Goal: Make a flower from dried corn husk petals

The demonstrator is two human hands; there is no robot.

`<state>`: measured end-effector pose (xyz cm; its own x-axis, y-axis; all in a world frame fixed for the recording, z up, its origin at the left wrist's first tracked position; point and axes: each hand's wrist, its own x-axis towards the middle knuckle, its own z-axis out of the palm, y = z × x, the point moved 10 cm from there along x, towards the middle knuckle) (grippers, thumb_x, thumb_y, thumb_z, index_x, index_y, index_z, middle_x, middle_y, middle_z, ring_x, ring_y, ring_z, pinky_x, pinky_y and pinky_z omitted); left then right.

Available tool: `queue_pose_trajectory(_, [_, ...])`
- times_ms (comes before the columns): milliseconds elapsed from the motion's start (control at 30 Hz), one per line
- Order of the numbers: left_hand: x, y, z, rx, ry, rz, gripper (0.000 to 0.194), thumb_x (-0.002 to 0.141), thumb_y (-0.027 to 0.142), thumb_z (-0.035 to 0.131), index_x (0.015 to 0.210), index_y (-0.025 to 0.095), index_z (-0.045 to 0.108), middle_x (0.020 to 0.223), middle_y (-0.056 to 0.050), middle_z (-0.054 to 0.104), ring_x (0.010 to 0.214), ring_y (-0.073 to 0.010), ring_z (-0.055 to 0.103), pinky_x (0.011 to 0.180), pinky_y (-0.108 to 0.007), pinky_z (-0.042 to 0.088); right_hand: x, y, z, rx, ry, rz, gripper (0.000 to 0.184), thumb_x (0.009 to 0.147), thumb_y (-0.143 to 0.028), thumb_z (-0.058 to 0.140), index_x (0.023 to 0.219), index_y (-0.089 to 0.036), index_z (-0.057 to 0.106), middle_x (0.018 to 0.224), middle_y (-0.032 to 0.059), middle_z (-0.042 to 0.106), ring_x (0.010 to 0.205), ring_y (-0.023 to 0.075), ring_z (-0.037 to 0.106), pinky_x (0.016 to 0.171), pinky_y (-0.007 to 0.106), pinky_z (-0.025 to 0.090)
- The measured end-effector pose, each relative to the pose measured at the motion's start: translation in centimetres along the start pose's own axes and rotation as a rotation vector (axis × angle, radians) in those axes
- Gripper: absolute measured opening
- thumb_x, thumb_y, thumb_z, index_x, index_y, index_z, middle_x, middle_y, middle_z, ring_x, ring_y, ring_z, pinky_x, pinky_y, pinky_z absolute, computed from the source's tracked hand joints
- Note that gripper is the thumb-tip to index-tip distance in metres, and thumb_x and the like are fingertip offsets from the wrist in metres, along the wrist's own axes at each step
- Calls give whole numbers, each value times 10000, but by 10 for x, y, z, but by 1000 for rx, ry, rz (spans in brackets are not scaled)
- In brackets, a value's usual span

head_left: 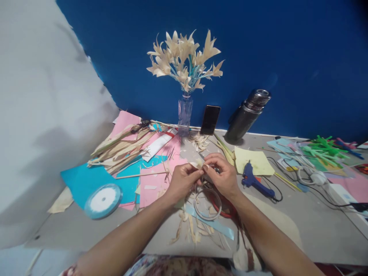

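As 2 bare hands come together above the middle of the table (319, 226), the left hand (181, 179) and right hand (224, 179) pinch a small pale piece (199, 163) between their fingertips, its exact shape too small to tell. The work in hand appears to be close fingertip shaping or joining — a judgement from the tight pinch — and any further move calls for light, even pressure from the 2 thumbs, since so thin a piece could tear.

Between the forearms, toward the near edge, lie a pale ring (208, 219), a blue ribbon strip (227, 230) and scattered shreds. A blue glue gun (258, 184) rests right of the hands, its nozzle end over yellow paper (260, 158); a ribbon spool (115, 203) lies toward the near left corner. Along the far edge stand a clear bottle (184, 115) of cream flowers (182, 50), a phone (211, 120) — tilted upright — and a dark flask (244, 119).
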<state>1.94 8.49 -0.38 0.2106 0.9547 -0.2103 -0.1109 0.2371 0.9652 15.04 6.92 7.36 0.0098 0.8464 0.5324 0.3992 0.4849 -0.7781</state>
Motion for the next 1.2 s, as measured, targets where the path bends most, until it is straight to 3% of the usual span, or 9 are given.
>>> queue_pose_trajectory(133, [0,4,-4,-39,29,53,219,712,345,745,703,137,677,467,15,568,369,-92,458,390,-205,358,-1,-1,2,39,-38,3,54,838,-183,629,856,-216,667,987,79,652,937,212,635,720,309,522])
queue_pose_trajectory(267, [-2,23,-18,71,127,224,85,726,238,697,706,162,728,529,7,605,432,-107,508,443,-214,399,-1,8,-1,57,-32,60,212,823,-153,607,1019,-219,653,1052,74,644,901,193,629,739,305,525])
queue_pose_trajectory(467, [-8,49,-23,286,132,490,142,702,144,692,753,230,792,818,-59,758,792,-208,689,757,-283,520,-1,17,7,40,-91,104,112,804,-130,608,864,-206,664,927,52,662,837,185,633,707,290,507])
queue_pose_trajectory(633, [-7,49,-25,317,131,493,110,717,180,708,750,243,792,846,-74,764,822,-224,693,807,-306,519,-1,13,10,82,-98,86,63,801,-156,629,807,-207,666,911,57,660,848,191,627,700,287,498])
queue_pose_trajectory(733, [-7,51,-27,337,169,524,146,718,147,682,754,243,786,847,-68,766,817,-222,694,808,-311,522,-2,29,8,216,-90,255,30,792,-227,659,787,-197,659,842,44,650,723,165,604,592,257,468])
queue_pose_trajectory(867, [-10,57,-33,332,226,577,192,700,105,656,757,241,780,840,-60,762,822,-220,688,782,-302,523,-11,45,24,391,-207,439,116,798,-297,671,768,-187,651,673,0,623,575,129,542,544,243,437])
queue_pose_trajectory(1000, [-12,57,-31,290,228,531,133,703,124,675,732,220,763,774,-43,737,729,-184,658,677,-263,512,-12,44,27,315,-192,378,128,787,-302,708,799,-183,665,744,22,667,655,152,584,624,273,473])
queue_pose_trajectory(1100, [-8,41,-25,138,171,365,42,727,218,710,695,195,725,616,-6,650,523,-134,571,499,-239,470,-12,41,23,224,-158,339,104,809,-291,692,824,-190,670,752,28,676,645,157,585,613,281,473])
queue_pose_trajectory(1200, [-3,19,-15,-82,85,188,202,739,354,743,670,179,669,482,45,516,351,-96,437,373,-248,424,-9,26,13,115,-98,212,65,835,-252,668,801,-202,645,755,23,662,644,154,581,602,278,463])
